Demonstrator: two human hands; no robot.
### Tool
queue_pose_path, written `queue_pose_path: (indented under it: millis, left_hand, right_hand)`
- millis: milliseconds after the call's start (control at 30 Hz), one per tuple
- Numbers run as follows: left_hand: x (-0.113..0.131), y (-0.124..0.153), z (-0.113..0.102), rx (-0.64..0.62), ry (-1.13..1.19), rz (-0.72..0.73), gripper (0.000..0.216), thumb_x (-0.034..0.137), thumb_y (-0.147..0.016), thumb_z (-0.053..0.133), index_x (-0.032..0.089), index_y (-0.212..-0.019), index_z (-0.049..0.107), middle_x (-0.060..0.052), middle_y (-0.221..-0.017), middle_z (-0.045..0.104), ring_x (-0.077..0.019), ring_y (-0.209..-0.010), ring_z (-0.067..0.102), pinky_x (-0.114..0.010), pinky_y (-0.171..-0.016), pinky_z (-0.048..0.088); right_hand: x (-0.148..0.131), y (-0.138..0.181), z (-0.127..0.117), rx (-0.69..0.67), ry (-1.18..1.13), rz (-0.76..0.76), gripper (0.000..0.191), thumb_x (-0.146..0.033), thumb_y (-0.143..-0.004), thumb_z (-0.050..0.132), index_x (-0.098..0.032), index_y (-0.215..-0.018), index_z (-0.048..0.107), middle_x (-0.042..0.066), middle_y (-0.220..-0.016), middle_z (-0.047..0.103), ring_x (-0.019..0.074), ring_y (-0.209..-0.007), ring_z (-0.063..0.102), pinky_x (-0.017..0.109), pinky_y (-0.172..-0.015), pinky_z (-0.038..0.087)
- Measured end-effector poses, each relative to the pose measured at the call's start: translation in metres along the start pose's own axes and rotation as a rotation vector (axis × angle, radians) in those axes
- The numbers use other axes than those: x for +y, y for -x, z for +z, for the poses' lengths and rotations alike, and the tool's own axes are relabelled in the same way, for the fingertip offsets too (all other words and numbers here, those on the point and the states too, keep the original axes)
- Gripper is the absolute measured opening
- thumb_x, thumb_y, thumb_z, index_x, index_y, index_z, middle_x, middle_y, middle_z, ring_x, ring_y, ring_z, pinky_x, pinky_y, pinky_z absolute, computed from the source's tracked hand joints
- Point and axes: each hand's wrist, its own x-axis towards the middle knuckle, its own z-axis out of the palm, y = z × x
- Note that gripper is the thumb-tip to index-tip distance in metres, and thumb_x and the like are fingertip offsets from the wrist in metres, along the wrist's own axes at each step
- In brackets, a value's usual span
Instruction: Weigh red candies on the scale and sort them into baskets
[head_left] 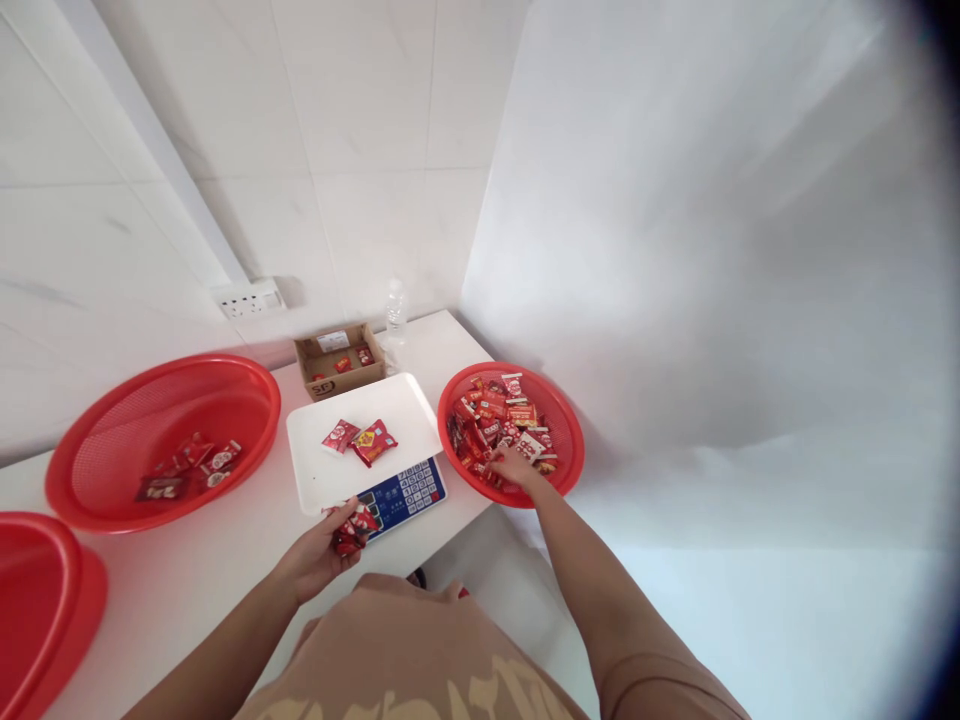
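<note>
Several red candy packets (352, 530) are gripped in my left hand (319, 560), just in front of the digital scale (411, 497). My right hand (514, 467) reaches into the red basket (576, 450) on the right, its fingers down among many small wrapped candies (491, 405). Those fingers look bent together, but whatever may be between them cannot be made out. On the scale's white tray (319, 480) lie a pink-red packet (340, 435) and a larger red packet with a yellow patch (374, 442).
A larger red basket (82, 500) holding several packets stands at the left, and another red basket (45, 620) is cut off at the frame edge. Behind the scale are a small cardboard box (341, 382) and a clear plastic bottle (395, 308). A wall socket (249, 299) is above.
</note>
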Motion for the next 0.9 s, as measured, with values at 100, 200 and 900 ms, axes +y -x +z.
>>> queue_pose_path:
  millis: [100,200,900]
  left_hand:
    - [-0.001,0.004,0.0,-0.005,-0.001,0.011,0.022,0.033,-0.079,0.065,0.014,-0.073,0.053,-0.003,-0.055,0.059,-0.0074,-0.042,0.049,-0.021,-0.047,0.048]
    - [-0.001,0.006,-0.002,0.004,0.01,0.027,0.024,0.034,-0.078,0.066,0.015,-0.073,0.053,-0.003,-0.056,0.06,-0.0082,-0.044,0.051,-0.02,-0.046,0.047]
    - [-0.004,-0.002,-0.011,0.017,0.064,-0.002,0.027,0.035,-0.072,0.072,0.014,-0.073,0.055,-0.002,-0.059,0.061,-0.01,-0.048,0.057,-0.019,-0.044,0.045]
  right_hand:
    - [-0.011,-0.001,0.017,-0.003,0.148,-0.005,0.012,-0.024,-0.06,0.071,-0.019,-0.069,0.064,0.004,-0.071,0.066,0.0196,-0.077,0.06,0.029,-0.072,0.041]
    - [-0.017,0.001,0.026,0.006,0.243,-0.014,0.017,-0.028,-0.062,0.07,-0.02,-0.076,0.067,0.007,-0.076,0.068,0.0234,-0.082,0.062,0.031,-0.073,0.04]
    - [-0.154,0.0,0.065,-0.045,-0.242,-0.24,0.034,-0.036,-0.068,0.067,-0.017,-0.096,0.064,0.001,-0.065,0.063,0.0136,-0.061,0.057,0.024,-0.06,0.043]
